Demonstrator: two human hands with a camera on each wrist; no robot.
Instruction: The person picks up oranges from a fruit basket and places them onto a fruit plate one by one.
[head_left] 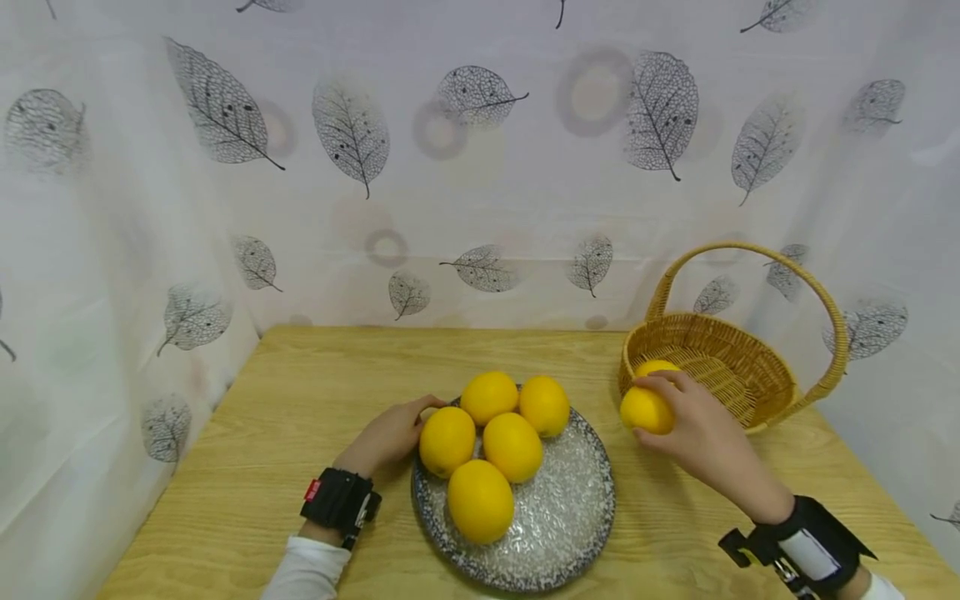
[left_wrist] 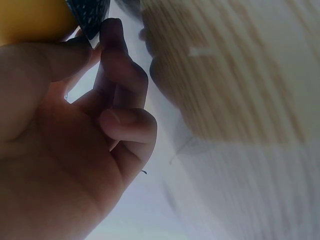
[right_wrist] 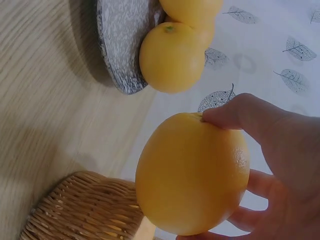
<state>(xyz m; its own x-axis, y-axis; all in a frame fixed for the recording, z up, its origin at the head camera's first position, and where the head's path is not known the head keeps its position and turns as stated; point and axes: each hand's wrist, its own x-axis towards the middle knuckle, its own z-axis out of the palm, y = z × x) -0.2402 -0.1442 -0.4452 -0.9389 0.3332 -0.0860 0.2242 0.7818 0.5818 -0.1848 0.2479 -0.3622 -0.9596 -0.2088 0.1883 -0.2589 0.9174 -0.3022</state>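
Note:
My right hand (head_left: 705,429) holds an orange (right_wrist: 192,172) between thumb and fingers, beside the near left rim of a wicker basket (head_left: 776,379). Behind that fruit, another orange (head_left: 656,367) lies inside the basket, partly hidden. My left hand (head_left: 386,437) pinches the left rim of a speckled grey plate (head_left: 573,508); the left wrist view shows the rim (left_wrist: 92,20) between thumb and fingertips. Several oranges (head_left: 512,447) sit grouped on the plate's left and far side, one of them (head_left: 447,442) close to my left fingers.
The basket's tall arched handle (head_left: 750,247) rises over it at the right of the wooden table (head_left: 315,375). A white curtain (head_left: 495,192) with leaf prints hangs behind the table and along both sides. Some bare wood separates plate and basket.

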